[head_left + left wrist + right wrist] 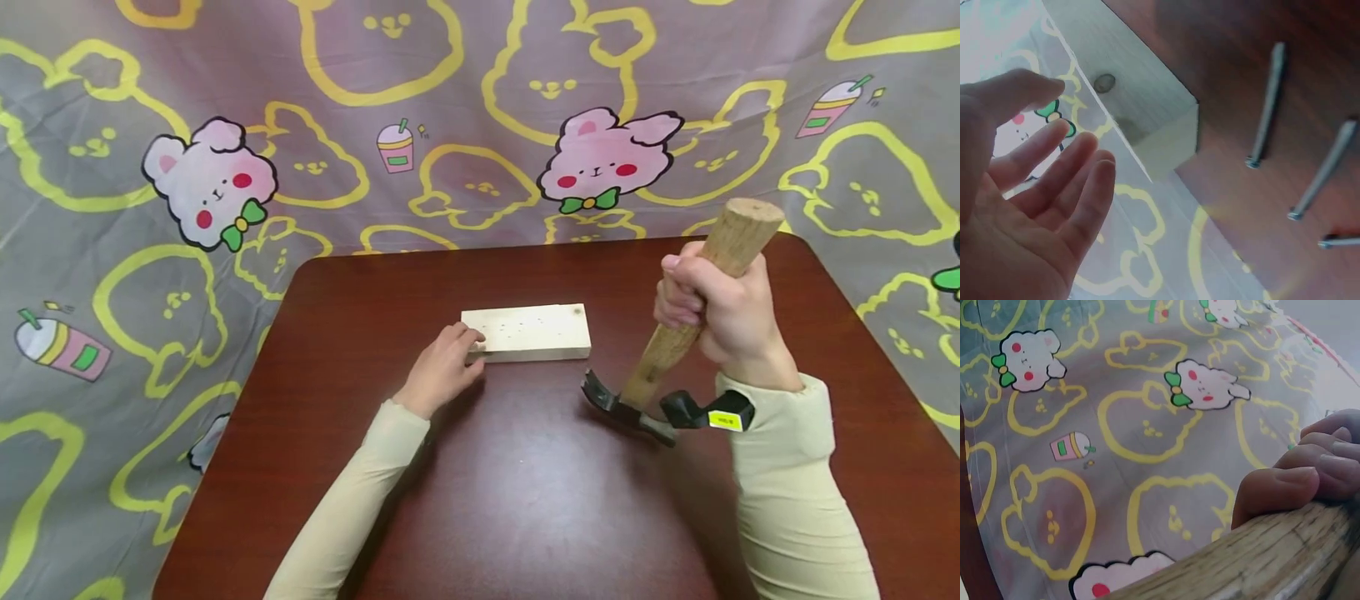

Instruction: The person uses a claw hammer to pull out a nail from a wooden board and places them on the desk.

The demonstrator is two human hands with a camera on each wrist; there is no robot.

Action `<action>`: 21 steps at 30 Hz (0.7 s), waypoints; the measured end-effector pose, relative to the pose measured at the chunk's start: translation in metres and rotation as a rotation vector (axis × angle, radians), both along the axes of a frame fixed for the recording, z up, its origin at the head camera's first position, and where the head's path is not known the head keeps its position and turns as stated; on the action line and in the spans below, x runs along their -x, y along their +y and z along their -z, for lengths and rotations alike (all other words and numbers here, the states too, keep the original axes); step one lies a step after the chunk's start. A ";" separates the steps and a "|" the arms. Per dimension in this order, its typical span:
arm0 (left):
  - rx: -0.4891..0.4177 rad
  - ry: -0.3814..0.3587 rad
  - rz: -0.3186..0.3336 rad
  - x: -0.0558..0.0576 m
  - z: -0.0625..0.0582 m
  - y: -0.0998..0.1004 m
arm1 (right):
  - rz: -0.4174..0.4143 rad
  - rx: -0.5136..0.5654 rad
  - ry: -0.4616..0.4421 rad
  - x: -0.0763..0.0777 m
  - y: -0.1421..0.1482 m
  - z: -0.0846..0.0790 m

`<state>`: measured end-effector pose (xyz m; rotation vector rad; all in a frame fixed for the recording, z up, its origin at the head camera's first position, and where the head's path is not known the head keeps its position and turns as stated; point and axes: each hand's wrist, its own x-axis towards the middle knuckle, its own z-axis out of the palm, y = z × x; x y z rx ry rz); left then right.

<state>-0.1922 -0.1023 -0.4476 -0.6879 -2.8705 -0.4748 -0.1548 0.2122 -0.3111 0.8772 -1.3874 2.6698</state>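
Observation:
My right hand point(723, 304) grips a claw hammer by its thick wooden handle point(750, 221). The handle's butt end points up, and the black hammer head point(626, 417) hangs low on the right side of the table. In the right wrist view the fingers point(1285, 487) curl round the handle. A pale wooden block point(532, 329) with small dark marks on top lies near the table's middle. My left hand point(446, 367) is at the block's left end, its fingers loosely bent and holding nothing. Three nails point(1266, 109) show on the brown surface in the left wrist view.
The brown wooden table point(480, 475) has rounded far corners. Behind it and along both sides hangs a grey curtain point(465, 108) printed with yellow outlines, rabbit faces and cups. A black wrist camera point(708, 410) sits on the right sleeve, near the hammer head.

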 end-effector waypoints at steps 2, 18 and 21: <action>0.031 0.015 0.032 0.002 0.000 0.004 | 0.022 -0.021 -0.033 0.000 0.004 0.002; 0.274 -0.084 0.021 0.024 0.007 0.029 | 0.069 -0.148 -0.193 0.004 0.029 0.021; 0.285 -0.079 0.025 0.025 0.007 0.030 | 0.064 -0.148 -0.202 0.006 0.032 0.023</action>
